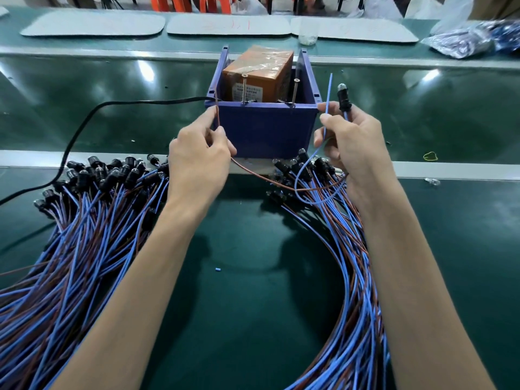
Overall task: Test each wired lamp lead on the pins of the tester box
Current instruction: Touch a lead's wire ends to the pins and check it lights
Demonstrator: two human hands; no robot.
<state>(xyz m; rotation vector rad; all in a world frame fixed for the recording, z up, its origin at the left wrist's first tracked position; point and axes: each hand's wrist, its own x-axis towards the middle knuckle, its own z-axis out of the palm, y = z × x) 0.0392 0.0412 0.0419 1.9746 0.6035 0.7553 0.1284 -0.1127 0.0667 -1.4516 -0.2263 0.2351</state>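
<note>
The lead (270,182) under test is held up before the tester box (267,128), which stands at twelve o'clock on the green bench (253,277). Its brown wire (217,114) is pinched between thumb and fingertips of the left hand (199,161) at the box's nine o'clock corner. Its blue wire (328,94) is pinched likewise by the right hand (354,147) at three o'clock, where the black lamp holder (343,99) is also gripped, bulb upward. The lead is judged very light and limp: thin, smooth, plastic-sheathed wires that sag in a loop between the hands, so each is best taken close to its free end. The clear bulb is probably fragile. The left pin (243,88) and right pin (295,91) appear to be upright threaded metal screws, rigid, set before an orange taped unit (259,71). Heaps of like leads are seen at eight (98,198) and four o'clock (349,249).
</note>
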